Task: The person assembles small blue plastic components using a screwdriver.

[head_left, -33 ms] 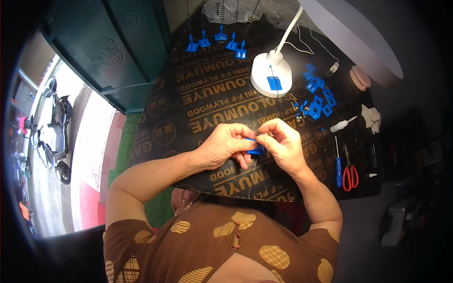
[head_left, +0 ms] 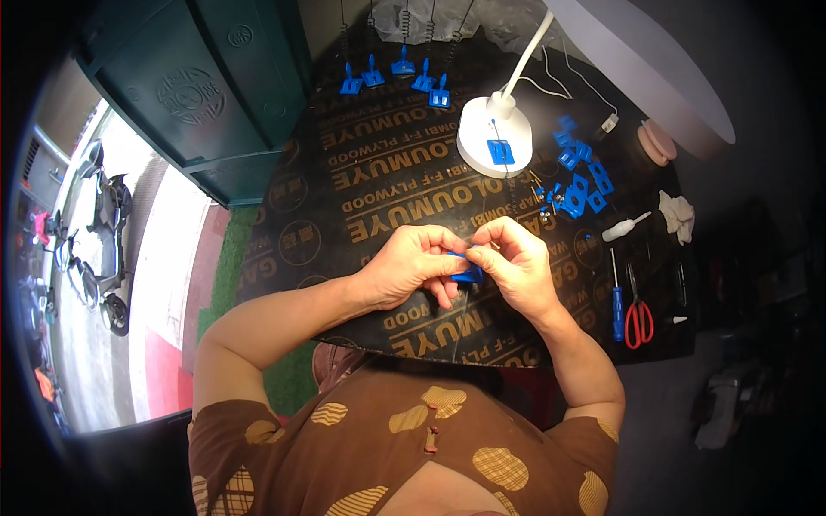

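Observation:
In front of my chest, my left hand [head_left: 415,265] closes its thumb and fingers round a small blue plastic piece [head_left: 467,273]. My right hand [head_left: 514,263] meets it at the piece's upper edge, thumb and forefinger pinched together. Whatever lies between those right fingertips is hidden. Fingers cover most of the blue piece, so its full shape does not show. Beyond my hands, another blue plastic part [head_left: 500,152] lies on the round white base of a lamp [head_left: 471,138]. Loose blue parts [head_left: 594,196] are heaped to the right, with small metal bits beside them.
Several blue pieces with coiled black cords [head_left: 403,64] lie along the table's far edge. On the right are a white bottle [head_left: 621,228], a crumpled tissue [head_left: 678,215], a blue-handled screwdriver [head_left: 617,310] and red-handled scissors [head_left: 638,322]. The lamp's wide head [head_left: 654,69] overhangs the far right.

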The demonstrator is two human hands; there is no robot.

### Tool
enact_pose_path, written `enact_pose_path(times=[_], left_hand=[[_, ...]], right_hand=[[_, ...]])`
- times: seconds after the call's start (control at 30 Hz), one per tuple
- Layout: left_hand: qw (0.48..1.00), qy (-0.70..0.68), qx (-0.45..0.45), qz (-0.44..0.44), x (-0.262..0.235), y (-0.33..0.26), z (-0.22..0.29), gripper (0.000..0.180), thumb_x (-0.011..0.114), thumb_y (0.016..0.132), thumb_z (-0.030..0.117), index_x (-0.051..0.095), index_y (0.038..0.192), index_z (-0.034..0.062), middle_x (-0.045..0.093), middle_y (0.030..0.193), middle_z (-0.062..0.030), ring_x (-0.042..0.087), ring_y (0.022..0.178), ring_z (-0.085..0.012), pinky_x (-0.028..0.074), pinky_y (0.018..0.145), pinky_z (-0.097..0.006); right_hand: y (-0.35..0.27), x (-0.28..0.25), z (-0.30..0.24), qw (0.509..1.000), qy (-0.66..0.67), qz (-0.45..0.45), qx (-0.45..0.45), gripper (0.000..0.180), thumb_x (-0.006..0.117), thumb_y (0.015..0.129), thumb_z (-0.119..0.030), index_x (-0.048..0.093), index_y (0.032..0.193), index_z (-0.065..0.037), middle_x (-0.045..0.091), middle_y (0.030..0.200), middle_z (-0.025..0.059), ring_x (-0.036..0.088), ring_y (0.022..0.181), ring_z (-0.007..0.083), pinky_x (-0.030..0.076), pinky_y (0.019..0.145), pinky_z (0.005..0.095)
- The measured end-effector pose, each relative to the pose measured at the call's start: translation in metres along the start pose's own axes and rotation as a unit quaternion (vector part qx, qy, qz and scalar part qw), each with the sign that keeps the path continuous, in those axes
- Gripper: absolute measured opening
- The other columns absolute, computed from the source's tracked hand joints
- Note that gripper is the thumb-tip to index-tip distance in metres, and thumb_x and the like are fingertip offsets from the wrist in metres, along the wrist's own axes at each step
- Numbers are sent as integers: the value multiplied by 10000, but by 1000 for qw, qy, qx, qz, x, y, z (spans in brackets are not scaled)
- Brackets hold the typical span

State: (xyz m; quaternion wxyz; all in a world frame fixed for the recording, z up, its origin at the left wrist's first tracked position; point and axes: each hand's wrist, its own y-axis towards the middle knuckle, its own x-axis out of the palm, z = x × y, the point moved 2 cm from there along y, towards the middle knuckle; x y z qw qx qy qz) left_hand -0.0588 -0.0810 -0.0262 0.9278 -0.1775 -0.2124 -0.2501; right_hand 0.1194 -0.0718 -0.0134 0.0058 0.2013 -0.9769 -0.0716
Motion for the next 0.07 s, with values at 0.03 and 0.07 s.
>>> enact_pose_path(times=[0.03,0.07], left_hand=[[1000,4,1,2,0,0,-1,166,623,895,61,570,1012,-44,646,813,-134,660,618,-161,583,522,-260],[1000,8,2,4,-1,1,-2,176,623,894,62,569,1024,-45,647,815,-137,661,619,-164,581,518,-259]], right_hand=[[0,-2,2,998,-55,-9,-6,164,671,883,-105,594,974,7,631,845,15,571,752,47,485,678,196],[0,-2,4,999,-31,-18,0,197,678,877,-107,587,1020,-6,635,878,27,571,773,55,478,694,188]])
